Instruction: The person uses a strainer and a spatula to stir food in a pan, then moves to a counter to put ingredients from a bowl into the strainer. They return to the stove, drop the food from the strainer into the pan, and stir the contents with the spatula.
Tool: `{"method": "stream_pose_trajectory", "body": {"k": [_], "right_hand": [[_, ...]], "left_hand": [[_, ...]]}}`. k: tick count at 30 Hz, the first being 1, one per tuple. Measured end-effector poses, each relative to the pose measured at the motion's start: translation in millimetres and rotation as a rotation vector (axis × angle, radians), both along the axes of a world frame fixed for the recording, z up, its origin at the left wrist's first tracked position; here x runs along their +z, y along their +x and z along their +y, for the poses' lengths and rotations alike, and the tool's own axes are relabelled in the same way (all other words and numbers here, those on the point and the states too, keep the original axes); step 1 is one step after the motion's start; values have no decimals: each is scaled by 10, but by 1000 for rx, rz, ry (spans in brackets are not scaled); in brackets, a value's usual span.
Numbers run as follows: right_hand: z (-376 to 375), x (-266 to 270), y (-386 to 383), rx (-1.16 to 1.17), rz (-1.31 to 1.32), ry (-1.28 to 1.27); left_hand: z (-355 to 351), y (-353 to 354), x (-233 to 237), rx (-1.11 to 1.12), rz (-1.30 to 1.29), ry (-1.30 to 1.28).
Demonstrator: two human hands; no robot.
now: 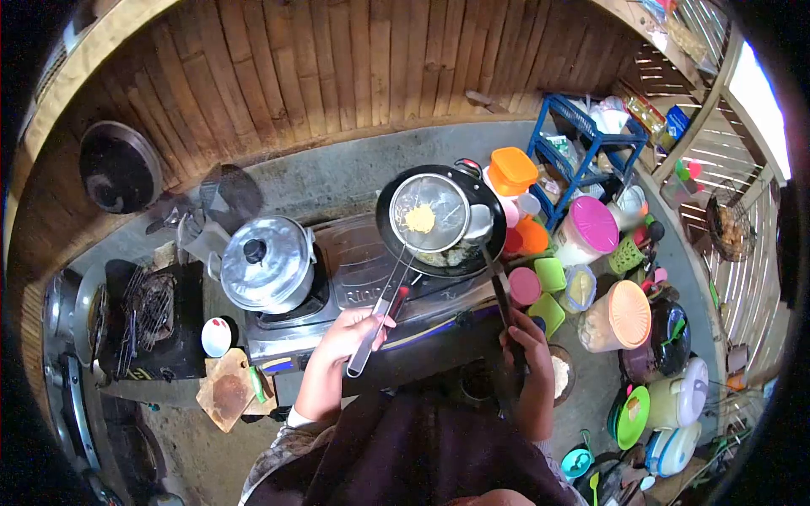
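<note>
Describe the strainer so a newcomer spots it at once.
Start at the stove, then its black pan. Over that pan, the left hand holds the strainer. Unlike the spatula beside it, it is a round mesh bowl with yellow bits inside.

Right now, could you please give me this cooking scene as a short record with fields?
left hand: grips the handle of the strainer
strainer contents: yellowish bits
right hand: holds the spatula
below strainer: black pan, over the stove
pot: lid on
near stove: cutting board, green-handled knife
</note>
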State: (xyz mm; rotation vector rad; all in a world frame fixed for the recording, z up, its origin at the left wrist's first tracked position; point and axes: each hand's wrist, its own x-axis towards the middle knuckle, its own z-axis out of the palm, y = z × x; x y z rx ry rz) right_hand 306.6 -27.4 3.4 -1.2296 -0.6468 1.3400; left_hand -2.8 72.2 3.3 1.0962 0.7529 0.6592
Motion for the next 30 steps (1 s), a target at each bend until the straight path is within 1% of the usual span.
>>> {"method": "stream_pose_trajectory", "body": {"k": [1,3,7,9,10,12,14,16,17,18,20,21,22,24,25,26,28,30], "right_hand": [[-63,80,-44,37,-2,14],[-225,189,-53,94,11,46],[-631,389,-32,34,30,102],[-937,491,17,55,-21,78],[-1120,579,-26,9,-23,86],[-1512,706,-169,-291,-39,41],[-1952,528,-95,-427,8,37],[-2419,491,-77,-315,-11,132],[-2681,389,-113,-370,-36,190],[-2957,361,-181,-425,-44,189],[-3481,332,-345,-481,-11,155],[-3730,347,-465,-537,8,155],[-4018,118,-571,-619,-66,233],[-4503,215,-916,-725,59,212],[-4743,208,-1097,-791,61,208],[-4981,191,-1299,-853,59,200],[-5419,130,-1733,-985,58,192],[-5804,49,-2177,-1105,-14,185]], "left_hand": [[-23,16,-6,-31,10,49],[-88,55,80,-93,3,56],[-184,191,300,-249,16,85],[-198,273,377,-372,60,96],[-212,328,393,-418,59,106],[-269,488,429,-547,64,104],[-393,694,463,-655,50,67],[-562,904,431,-813,5,53],[-706,1008,475,-856,37,48],[-879,1100,535,-911,32,49],[-1231,1297,643,-1003,141,44],[-1401,1384,611,-1062,152,-29],[-1575,1477,572,-1126,152,-24],[-1943,1644,452,-1300,132,18],[-2108,1741,349,-1426,122,-30],[-2334,1785,346,-1493,133,-35],[-2794,1848,361,-1638,130,40],[-3215,1871,326,-1761,124,39]]}}
